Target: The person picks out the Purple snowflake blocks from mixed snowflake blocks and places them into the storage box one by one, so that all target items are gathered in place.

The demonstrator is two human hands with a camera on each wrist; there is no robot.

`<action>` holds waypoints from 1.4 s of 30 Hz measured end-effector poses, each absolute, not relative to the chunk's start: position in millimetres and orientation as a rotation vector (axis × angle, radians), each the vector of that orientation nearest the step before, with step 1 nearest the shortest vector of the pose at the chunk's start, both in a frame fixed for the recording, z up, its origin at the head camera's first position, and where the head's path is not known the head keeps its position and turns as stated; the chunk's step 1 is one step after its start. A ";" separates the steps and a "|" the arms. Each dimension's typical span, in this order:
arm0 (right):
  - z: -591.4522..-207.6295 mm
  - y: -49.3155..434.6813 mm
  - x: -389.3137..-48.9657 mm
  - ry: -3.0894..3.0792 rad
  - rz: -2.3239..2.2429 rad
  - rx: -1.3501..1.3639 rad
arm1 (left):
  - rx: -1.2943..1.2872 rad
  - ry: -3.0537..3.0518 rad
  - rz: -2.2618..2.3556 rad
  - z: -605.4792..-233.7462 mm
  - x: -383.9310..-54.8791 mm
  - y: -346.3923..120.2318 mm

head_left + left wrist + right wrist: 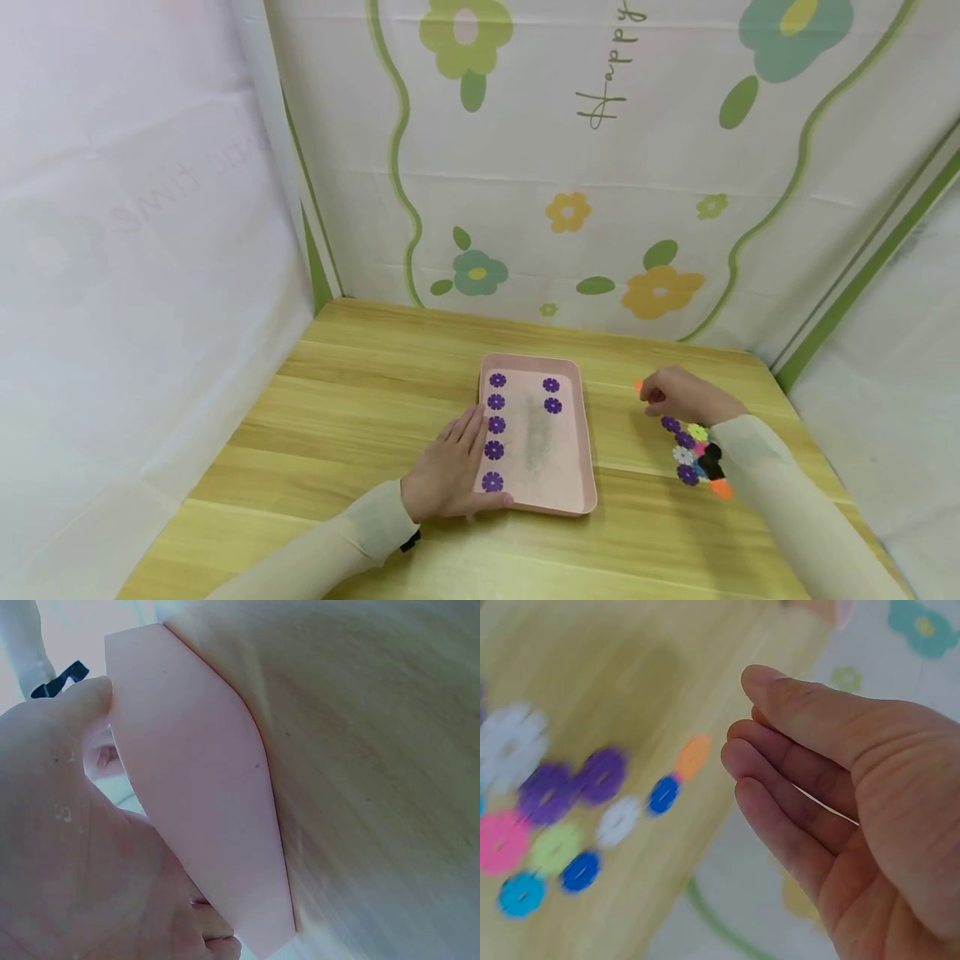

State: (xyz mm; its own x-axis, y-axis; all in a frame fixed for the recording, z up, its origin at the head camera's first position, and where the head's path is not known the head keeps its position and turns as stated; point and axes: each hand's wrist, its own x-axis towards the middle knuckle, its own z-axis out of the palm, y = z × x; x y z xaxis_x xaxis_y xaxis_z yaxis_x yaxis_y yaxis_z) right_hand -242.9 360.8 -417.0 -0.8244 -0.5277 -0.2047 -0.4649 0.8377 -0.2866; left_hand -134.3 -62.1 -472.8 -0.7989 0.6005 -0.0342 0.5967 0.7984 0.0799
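A pink tray [564, 467] stands on the table, holding purple snowflake discs [496, 425] in a column of several along its left side and two at its upper right. My left hand [447, 473] rests on the tray's left rim with fairly straight fingers, the thumb at the near rim; the left wrist view shows it against the tray's pink outer wall [202, 757]. To the right of the tray, my right hand [690, 396] hovers over the table by a loose pile of snowflake discs [683, 455]. Its fingers [795, 825] are loosely bent, with nothing visible between them and the thumb.
The pile mixes purple, white, yellow, pink, blue, black and orange discs, partly hidden by the right forearm. An orange disc [693, 756] lies apart near the right fingertips. Flower-printed cloth [525, 167] hangs behind the wooden table [360, 400], with white cloth at both sides.
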 end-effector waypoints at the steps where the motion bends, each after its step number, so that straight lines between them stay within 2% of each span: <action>1: -419.2 368.7 -241.2 2.743 -0.326 -0.734 | 0.975 2.925 0.100 -472.8 -134.4 -62.0; 10: -441.0 411.6 -228.1 2.759 -0.373 -0.557 | 0.962 2.921 0.080 -474.3 -135.5 -62.1; 22: -471.4 419.3 -229.1 2.800 -0.487 -0.494 | 0.976 2.925 0.066 -474.8 -134.6 -61.5; 33: -469.6 417.1 -236.2 2.732 -0.603 -0.351 | 0.957 2.917 0.075 -474.5 -135.4 -60.4; 42: -457.4 406.2 -242.2 2.674 -0.619 -0.431 | 0.957 2.930 0.071 -475.2 -136.9 -61.0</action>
